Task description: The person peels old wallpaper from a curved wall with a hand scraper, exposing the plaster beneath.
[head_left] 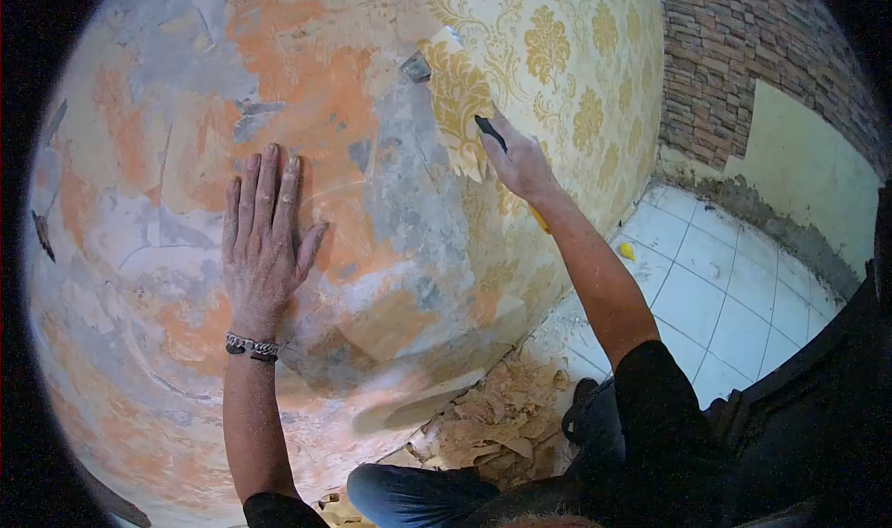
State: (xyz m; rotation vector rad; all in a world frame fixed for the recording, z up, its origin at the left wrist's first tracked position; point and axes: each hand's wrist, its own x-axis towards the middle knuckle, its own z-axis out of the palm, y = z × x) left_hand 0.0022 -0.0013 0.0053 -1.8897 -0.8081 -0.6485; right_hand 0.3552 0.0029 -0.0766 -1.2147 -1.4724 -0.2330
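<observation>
Wallpaper (548, 54): cream with gold damask, right of the patchy bare wall (167, 156); lower edge torn.
Black tool (491, 134): against or just over the wallpaper, near the torn edge.
Right hand (525, 165): grip closed round the tool.
Left hand (263, 240): grip spread flat on bare wall; chain bracelet (251, 347) at wrist.
Scraps (502, 415): heaped at wall's foot.
Tiled floor (689, 303): white, right.

No text, brand, number or sign can be read. The patterned wallpaper (550, 46) shows only ornament; nothing is legible on the black handle (489, 132) over it or the floor tiles (689, 307) below it.
</observation>
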